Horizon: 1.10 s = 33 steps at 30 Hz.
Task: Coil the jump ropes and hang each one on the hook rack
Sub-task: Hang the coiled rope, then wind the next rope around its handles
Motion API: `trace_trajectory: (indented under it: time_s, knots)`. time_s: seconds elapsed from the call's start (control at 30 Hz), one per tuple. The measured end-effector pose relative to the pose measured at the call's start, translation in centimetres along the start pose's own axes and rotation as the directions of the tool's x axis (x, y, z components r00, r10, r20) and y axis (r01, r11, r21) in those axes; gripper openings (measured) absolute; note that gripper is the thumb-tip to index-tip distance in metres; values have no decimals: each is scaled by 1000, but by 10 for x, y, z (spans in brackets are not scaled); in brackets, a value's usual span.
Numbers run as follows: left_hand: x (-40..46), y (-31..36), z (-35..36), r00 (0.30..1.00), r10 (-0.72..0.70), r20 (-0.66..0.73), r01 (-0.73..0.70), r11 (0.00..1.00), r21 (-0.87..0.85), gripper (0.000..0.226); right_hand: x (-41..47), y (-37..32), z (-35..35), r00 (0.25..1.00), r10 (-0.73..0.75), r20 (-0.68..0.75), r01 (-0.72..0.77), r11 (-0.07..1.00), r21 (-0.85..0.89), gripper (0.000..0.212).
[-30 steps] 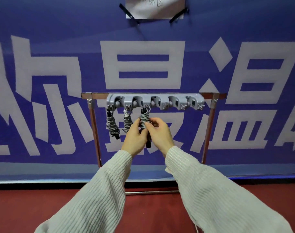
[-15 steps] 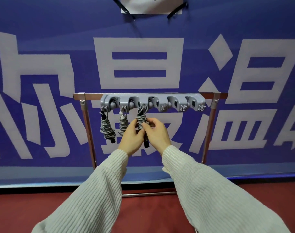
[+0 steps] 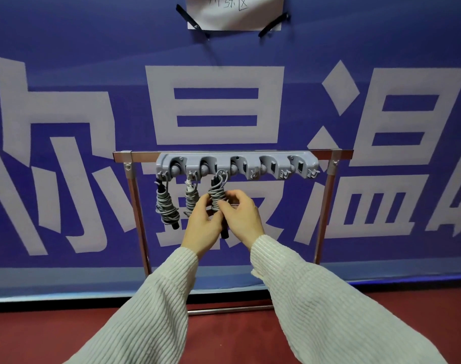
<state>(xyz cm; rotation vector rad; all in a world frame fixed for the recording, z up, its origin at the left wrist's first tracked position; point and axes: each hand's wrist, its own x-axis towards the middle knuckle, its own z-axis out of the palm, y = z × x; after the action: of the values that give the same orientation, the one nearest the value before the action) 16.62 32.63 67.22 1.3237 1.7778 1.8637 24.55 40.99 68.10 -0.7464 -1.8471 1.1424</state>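
Jump ropes are the business here, and the third one (image 3: 216,196), a grey coiled bundle, hangs from the third hook of the rack with both hands closed round its middle. The left hand (image 3: 201,227) has its fingers curled onto the bundle from the left side; the right hand (image 3: 241,219) pinches the wraps from the right, thumb and fingertips meeting on the cord. A dark handle end (image 3: 224,233) pokes out below, between the two wrists. A loop of cord at the top of the bundle goes over the hook, though whether it is fully seated I cannot tell.

Just left of the hands hangs a second rope (image 3: 191,199), partly hidden by the left fingers, and further left a first rope (image 3: 166,208) hangs free, well apart from either hand. All three hang from the grey hook rack (image 3: 276,164), which is fixed to a metal rail (image 3: 140,154) on two upright legs. The two hooks to the right carry nothing. Behind stands a blue banner (image 3: 66,48) with large pale characters, above a red floor (image 3: 27,337).

The rope looks light and limp, the cord soft enough to slump and unwind if let go carelessly. Holding it round the tight middle wraps seems best, since the top loop alone would likely slip.
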Motion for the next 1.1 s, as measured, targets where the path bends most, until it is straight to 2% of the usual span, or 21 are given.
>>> trace_trajectory:
  time_s: [0.17,0.27,0.43,0.6,0.73,0.9,1.03,1.1]
  knots:
    - [2,2,0,999,-24,-25,25,999,28,29,2,-6,-1,999,27,23,-27,1000,0,25]
    - [4,5,1,1000,-9,-21,10,998,65,27,4,-10,0,998,56,3,-56,998,-10,34]
    - [12,0,-1,998,-59,21,57,993,101,31,11,-10,-2,996,93,12,-91,991,-99,28]
    - [15,-15,-6,990,-109,84,99,988,115,37,9,4,-1,990,131,52,-126,988,-87,30]
    - [19,-19,-2,983,-176,48,174,984,48,37,5,12,-2,991,119,54,-115,991,-61,40]
    - [21,-18,0,953,-303,-26,303,953,4,62,-1,16,-4,994,113,12,-112,991,-67,40]
    - [9,-14,-4,947,-314,-65,314,949,-14,55,-15,16,-8,992,107,-69,-111,993,-51,35]
    - [0,-12,-9,946,-316,-76,316,949,-18,46,-24,16,-7,993,93,-74,-97,994,-47,24]
